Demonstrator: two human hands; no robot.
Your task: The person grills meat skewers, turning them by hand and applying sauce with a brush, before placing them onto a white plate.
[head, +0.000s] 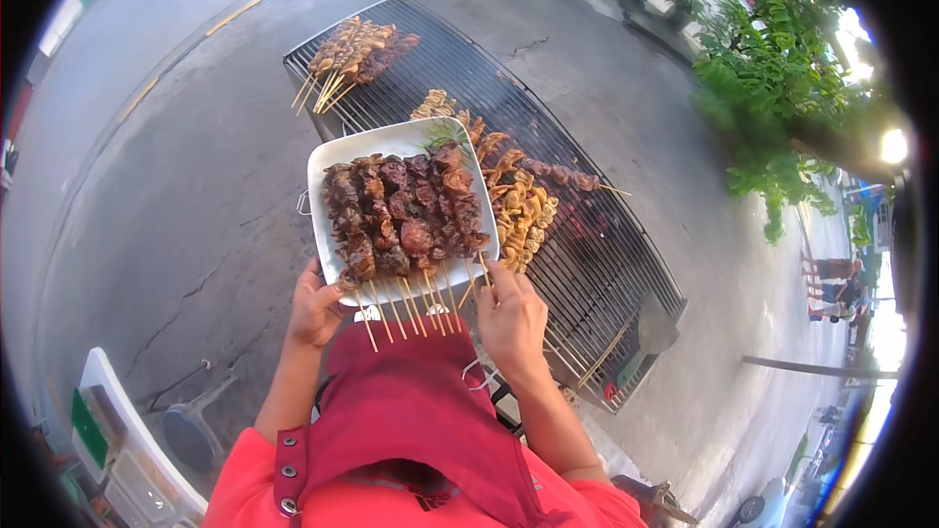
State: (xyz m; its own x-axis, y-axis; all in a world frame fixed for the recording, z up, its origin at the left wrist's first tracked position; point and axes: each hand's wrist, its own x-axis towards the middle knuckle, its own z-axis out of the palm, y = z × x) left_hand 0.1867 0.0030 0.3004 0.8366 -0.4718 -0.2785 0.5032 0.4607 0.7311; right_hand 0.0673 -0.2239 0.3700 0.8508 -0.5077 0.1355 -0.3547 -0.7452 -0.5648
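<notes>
A white square plate (367,141) lies in front of my body, heaped with dark glazed meat skewers (396,198). Their bamboo sticks jut over its near edge, and a green leafy garnish (446,133) shows in the far right corner. My left hand (315,306) grips the plate's near left corner, thumb on the rim. At the near right corner, the fingers of my right hand (513,312) pinch the stick of the rightmost skewer (458,194), whose meat rests on the plate. The plate hides part of the long charcoal grill (587,264) behind it.
Pale, curled skewers (524,216) and one darker meat skewer (565,174) lie on the grill beyond the plate. More skewers (356,48) are piled at its far left end. A flat fan-shaped tool (655,326) rests at its near right end. Leafy branches (777,73) hang at right.
</notes>
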